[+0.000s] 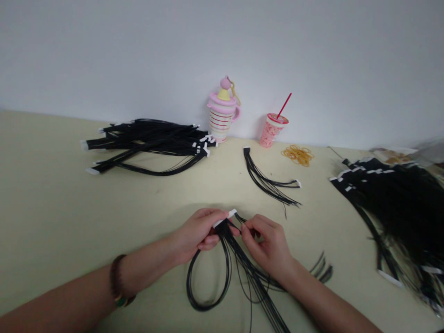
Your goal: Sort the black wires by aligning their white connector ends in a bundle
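Observation:
My left hand [204,231] grips a wire harness by its white connector [225,219], thumb on top and fingers curled beneath. Black wires [248,263] run from the connector down toward the lower edge of the view, and one bundle of them bends into a loop [189,284] below my left hand. Just right of the connector, my right hand [267,240] pinches one or more of the thin black wires between thumb and forefinger; how many cannot be made out. Loose wire ends [324,270] stick out beyond my right forearm.
Bundled harnesses [149,138] lie at the back left, and a larger pile [402,199] fills the right side. A single harness [263,180] rests ahead of my hands. By the wall stand a pink-lidded cup [220,118] and a tumbler with a straw [272,132], near yellow rubber bands [298,155].

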The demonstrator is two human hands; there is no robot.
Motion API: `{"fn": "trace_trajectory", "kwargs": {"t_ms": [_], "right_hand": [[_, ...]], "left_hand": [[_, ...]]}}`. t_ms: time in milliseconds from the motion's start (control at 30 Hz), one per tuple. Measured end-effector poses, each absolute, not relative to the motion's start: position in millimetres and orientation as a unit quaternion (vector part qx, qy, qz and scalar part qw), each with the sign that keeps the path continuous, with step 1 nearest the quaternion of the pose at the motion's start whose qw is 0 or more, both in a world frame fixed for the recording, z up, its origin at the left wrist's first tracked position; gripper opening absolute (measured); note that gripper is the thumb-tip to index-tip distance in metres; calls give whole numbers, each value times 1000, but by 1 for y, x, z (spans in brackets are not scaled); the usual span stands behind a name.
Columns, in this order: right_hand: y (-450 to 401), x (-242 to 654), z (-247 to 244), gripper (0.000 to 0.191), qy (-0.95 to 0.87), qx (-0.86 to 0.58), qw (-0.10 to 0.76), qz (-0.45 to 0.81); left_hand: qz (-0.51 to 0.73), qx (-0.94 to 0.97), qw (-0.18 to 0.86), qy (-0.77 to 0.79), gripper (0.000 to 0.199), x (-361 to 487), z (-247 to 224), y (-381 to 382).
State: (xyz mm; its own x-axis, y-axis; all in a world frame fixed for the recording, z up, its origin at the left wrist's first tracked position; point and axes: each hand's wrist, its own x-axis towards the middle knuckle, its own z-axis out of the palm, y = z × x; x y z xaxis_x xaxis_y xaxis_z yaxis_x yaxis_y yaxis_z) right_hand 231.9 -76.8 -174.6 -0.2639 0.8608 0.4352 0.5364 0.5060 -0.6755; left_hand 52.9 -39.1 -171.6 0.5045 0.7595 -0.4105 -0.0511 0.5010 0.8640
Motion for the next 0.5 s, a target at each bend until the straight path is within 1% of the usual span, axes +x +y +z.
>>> {"fn": "trace_trajectory", "kwargs": {"t_ms": [267,400,433,500], "right_hand": [[-79,229,-174,20,-781,-451,373,218],[-73,231,-176,22,-768,-481,364,216],[-70,234,-174,22,-754,-498,359,234],[-62,243,-170,22,-703,-529,348,324]], "left_hand": [[256,425,753,432,25,54,-172,-41],[265,427,762,408,26,53,-174,-40],[270,427,764,401,27,53,-175,-40],[283,427,763,395,28,53,-177,-40]]}}
